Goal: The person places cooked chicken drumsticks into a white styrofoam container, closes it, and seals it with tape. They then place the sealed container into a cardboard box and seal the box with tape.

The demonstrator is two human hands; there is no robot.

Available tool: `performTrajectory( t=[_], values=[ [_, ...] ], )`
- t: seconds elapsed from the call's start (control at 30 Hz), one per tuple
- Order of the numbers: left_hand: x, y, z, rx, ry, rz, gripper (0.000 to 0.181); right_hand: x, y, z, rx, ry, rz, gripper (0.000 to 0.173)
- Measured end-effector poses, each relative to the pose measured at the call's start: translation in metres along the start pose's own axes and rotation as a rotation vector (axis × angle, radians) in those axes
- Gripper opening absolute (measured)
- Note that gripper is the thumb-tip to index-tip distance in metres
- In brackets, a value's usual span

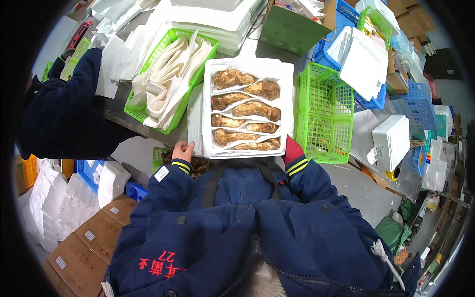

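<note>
A white foam box (pixel 243 153) lies in front of me, with several brown mushrooms (pixel 256 109) set in rows between folds of white paper. My left hand (pixel 183 152) is bare, fingers apart, near the box's lower left corner at the edge of a white textured sheet (pixel 196 120); nothing shows in it. My right hand (pixel 293 150), in a red glove, is at the box's lower right corner; its fingers are partly hidden, so its grip does not show. Below my left hand, a green basket (pixel 159 157) of dark brown pieces is partly covered by my sleeve.
Folded white paper fills a green basket (pixel 170 128) at the left; another green basket (pixel 326 111) stands at the right. Behind are stacked foam sheets (pixel 207 22) and a green carton (pixel 291 29). A co-worker's dark sleeve (pixel 87 70) reaches in at the far left.
</note>
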State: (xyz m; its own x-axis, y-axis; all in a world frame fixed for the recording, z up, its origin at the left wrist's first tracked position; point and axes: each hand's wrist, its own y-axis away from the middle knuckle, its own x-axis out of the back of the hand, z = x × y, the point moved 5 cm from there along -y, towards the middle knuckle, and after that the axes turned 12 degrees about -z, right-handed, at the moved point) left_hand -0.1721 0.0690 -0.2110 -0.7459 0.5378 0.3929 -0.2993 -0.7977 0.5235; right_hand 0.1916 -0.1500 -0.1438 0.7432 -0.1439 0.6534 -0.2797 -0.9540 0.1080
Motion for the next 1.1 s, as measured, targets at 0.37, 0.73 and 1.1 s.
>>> performTrajectory(
  t=[0.37,0.73,1.1],
  values=[
    [-0.033,-0.021,0.038,-0.075,-0.494,-0.008,0.042,0.051,-0.013,-0.046,-0.266,-0.706,0.389,0.025],
    [-0.04,0.106,0.28,-1.025,0.123,-0.323,0.039,-0.032,0.022,0.071,-0.616,-0.767,0.222,0.045],
    [-0.046,0.032,0.284,-0.838,0.309,-0.212,0.031,-0.017,-0.014,0.066,-0.62,-0.099,0.18,0.03]
  ],
)
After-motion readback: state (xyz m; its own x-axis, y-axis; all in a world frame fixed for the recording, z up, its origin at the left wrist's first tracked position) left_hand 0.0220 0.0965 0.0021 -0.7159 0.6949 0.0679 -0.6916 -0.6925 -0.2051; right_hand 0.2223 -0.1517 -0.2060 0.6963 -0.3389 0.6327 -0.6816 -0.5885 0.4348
